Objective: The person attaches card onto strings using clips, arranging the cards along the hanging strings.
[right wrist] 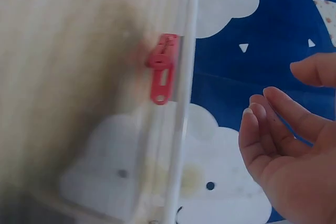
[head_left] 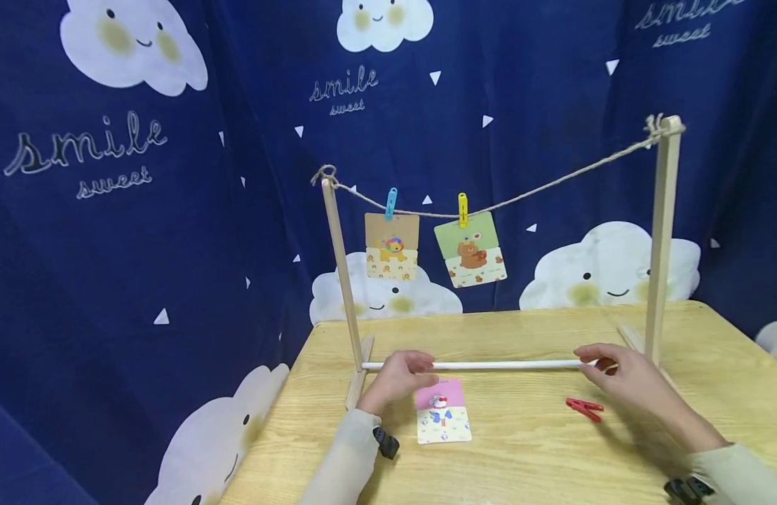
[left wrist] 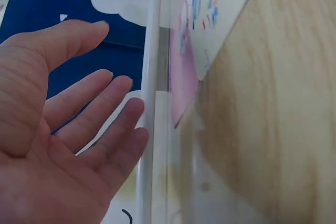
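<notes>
My left hand (head_left: 397, 380) hovers just over the top edge of a pink and cream card (head_left: 443, 414) with a white cartoon animal, lying on the table. Its fingers are spread and hold nothing in the left wrist view. To the right, my right hand (head_left: 631, 382) is raised above a red clothespin (head_left: 584, 408) on the table, fingers loosely bent with a gap to the thumb. Behind, a brown lion card (head_left: 391, 238) hangs from a rope (head_left: 565, 177) by a blue clothespin (head_left: 390, 203), and a green bear card (head_left: 469, 249) by a yellow clothespin (head_left: 463, 210).
The rope is tied between two wooden posts, the left post (head_left: 341, 273) and the right post (head_left: 663, 242). A white rod (head_left: 505, 365) runs low between them, behind the flat card. A blue cloud-print curtain (head_left: 262, 91) stands behind the wooden table (head_left: 521, 456).
</notes>
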The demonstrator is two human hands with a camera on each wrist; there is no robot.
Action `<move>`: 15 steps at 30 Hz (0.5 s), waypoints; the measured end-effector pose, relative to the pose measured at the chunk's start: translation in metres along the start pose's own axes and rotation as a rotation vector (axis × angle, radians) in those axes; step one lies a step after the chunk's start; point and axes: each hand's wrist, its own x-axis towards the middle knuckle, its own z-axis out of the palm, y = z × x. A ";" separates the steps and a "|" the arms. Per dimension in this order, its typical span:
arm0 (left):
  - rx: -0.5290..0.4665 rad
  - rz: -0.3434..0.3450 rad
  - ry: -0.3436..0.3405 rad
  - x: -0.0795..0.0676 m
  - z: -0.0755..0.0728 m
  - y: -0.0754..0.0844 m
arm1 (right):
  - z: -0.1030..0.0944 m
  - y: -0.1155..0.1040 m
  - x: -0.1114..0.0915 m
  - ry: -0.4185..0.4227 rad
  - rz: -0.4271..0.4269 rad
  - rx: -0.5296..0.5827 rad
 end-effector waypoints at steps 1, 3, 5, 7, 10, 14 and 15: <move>0.005 -0.010 -0.008 -0.001 0.001 -0.002 | 0.001 0.002 -0.002 -0.016 0.021 -0.005; 0.015 -0.023 -0.021 -0.002 0.002 -0.005 | 0.004 0.006 -0.004 -0.037 0.046 -0.008; 0.026 -0.036 -0.031 -0.003 0.003 -0.006 | 0.006 0.010 -0.006 -0.049 0.053 -0.008; 0.039 -0.042 -0.036 -0.002 0.002 -0.007 | 0.006 0.013 -0.008 -0.057 0.058 -0.003; 0.057 -0.047 -0.048 -0.002 0.001 -0.007 | 0.007 0.018 -0.010 -0.079 0.067 -0.003; 0.073 -0.055 -0.062 -0.003 0.000 -0.007 | 0.008 0.022 -0.013 -0.094 0.072 0.008; 0.070 -0.056 -0.067 -0.003 0.000 -0.008 | 0.009 0.023 -0.013 -0.095 0.072 0.014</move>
